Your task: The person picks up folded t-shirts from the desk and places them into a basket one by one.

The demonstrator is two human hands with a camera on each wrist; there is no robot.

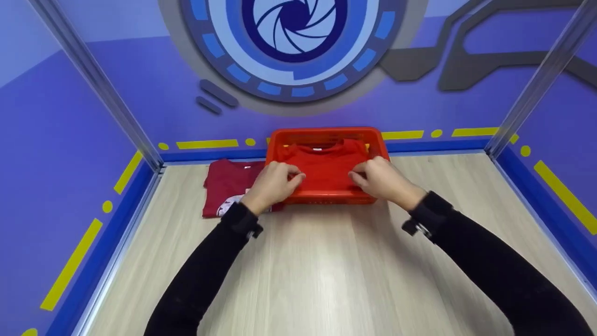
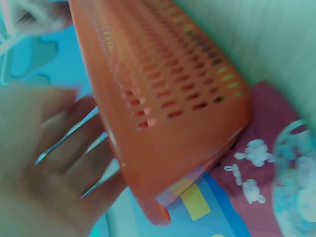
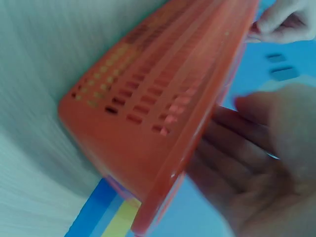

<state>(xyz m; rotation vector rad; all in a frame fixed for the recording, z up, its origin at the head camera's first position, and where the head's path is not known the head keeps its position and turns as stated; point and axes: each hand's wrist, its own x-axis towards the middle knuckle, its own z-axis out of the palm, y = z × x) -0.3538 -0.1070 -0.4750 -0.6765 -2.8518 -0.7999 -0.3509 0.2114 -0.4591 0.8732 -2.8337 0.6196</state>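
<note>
No readable text, brand, number or label in any view. Dark red shirt, lying just left of left hand fingers, carries white print: small blurred figures and part of round shape, no letters legible. Small white neck tag on red shirt in basket, beyond fingertips of both hands, too small to read. Wall shows only graphic shapes, yellow dashes and dots.

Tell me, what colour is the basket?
Orange-red basket, with slotted walls; the left wrist view shows it best.
</note>
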